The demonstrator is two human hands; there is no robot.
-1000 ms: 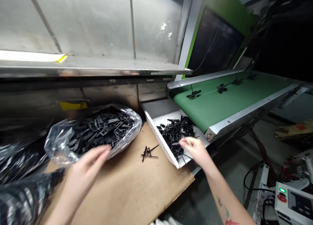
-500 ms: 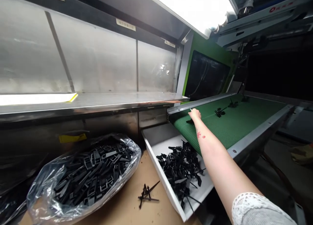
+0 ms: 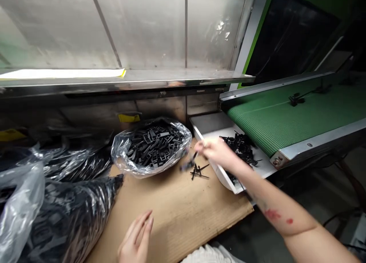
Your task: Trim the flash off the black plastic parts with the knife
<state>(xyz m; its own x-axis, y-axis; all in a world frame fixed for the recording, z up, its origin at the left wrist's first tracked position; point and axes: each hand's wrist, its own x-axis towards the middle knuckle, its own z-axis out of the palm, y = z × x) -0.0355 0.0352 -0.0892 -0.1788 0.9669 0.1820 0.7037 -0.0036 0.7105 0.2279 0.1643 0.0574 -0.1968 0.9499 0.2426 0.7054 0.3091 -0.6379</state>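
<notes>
Right hand (image 3: 219, 151) out over the seam between board (image 3: 177, 213) and tray (image 3: 207, 126), fingers pinched on a small black part (image 3: 189, 164) that trails blurred toward the bag (image 3: 151, 145); probably a sprue piece, though motion smear hides the shape. Held low and just above the board, close to a loose cluster of thin black runners (image 3: 199, 171) lying flat on it, just beside the tray wall. Left hand (image 3: 137, 238) at the near edge of the board, palm down, fingers straight and together, slack and gripping nothing; whether resting on the surface or hovering over it, hard to tell. Bag of clear crinkled film, mouth rolled open and facing up, heaped with flat black rectangular frames, parked at the back of the board within easy reach of both hands. Tray white, smooth, shallow, tilted down from the belt (image 3: 288, 116) end so that dropped mouldings gather in a tangled black pile (image 3: 241, 148) at its lower part. Belt green, ribbed crosswise, edged in bare metal rail, with one more spidery black moulding (image 3: 295, 100) lying on it farther up. Board brown, matt, pressed fibre with a ragged right corner. More sacks (image 3: 57, 202) of glossy film, filled dark, crowded at the left. Dull steel shelf (image 3: 128, 78) and scuffed panels behind.
</notes>
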